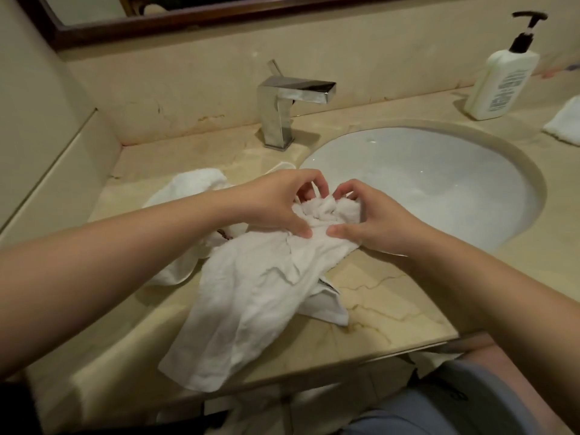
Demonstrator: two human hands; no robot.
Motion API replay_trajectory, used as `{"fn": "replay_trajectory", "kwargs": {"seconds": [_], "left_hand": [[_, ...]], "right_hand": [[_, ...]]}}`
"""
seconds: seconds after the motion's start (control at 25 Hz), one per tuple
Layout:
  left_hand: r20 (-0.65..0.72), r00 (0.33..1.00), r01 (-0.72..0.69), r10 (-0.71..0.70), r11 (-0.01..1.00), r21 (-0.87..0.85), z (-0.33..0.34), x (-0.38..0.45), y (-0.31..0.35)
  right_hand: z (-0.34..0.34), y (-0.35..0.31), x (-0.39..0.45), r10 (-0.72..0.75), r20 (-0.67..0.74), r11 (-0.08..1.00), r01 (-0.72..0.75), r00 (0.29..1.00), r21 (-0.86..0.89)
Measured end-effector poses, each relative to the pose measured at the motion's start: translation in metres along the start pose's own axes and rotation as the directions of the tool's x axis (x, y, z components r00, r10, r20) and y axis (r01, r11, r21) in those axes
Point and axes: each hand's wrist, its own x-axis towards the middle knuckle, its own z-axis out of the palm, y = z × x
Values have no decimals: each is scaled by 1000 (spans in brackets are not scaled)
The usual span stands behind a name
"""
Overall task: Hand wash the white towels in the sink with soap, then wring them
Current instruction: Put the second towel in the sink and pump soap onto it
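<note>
Both hands, left (276,202) and right (370,215), pinch the bunched towel (251,296) at the sink (439,171) rim. Soft, limp, possibly damp; best gathered in fistfuls.

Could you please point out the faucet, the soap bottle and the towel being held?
faucet (276,120): head view, upright body.
soap bottle (502,86): head view, white body.
towel (251,309): head view, spread lower part.

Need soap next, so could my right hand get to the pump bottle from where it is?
Probably yes: nothing lies between the right hand and the pump bottle but the open sink, though it must first release the towel.
</note>
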Motion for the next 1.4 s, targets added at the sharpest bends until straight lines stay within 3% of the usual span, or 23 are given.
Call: {"fn": "replay_trajectory", "kwargs": {"seconds": [0.12, 0.24, 0.36, 0.48, 0.88, 1.12, 1.4], "left_hand": [[-51, 998, -30, 27, 998, -49, -3, 8, 1], [-68, 995, -78, 67, 983, -165, -16, 20, 14], [-165, 979, -171, 121, 927, -335, -40, 48, 33], [-268, 949, -260, 166, 892, -369, -60, 90, 64], [-523, 808, -472, 272, 831, -296, -78, 197, 123], [-425, 883, -385, 198, 823, -418, -41, 213, 93], [-290, 957, -192, -8, 732, -654, 4, 192, 27]], "right_hand": [[1, 1, -1, -5, -73, 1000, 7, 997, 26], [-11, 0, -6, 25, -164, 984, 4, 986, 180], [-43, -2, -5, 88, -322, 926, 42, 943, 376], [-85, 1, 1, 149, -466, 849, 128, 872, 513], [-163, 19, 33, 278, -704, 836, 195, 654, 512], [-156, 53, 36, 274, -670, 901, 60, 690, 430], [-115, 75, 53, 298, -437, 893, -86, 848, 441]]}}
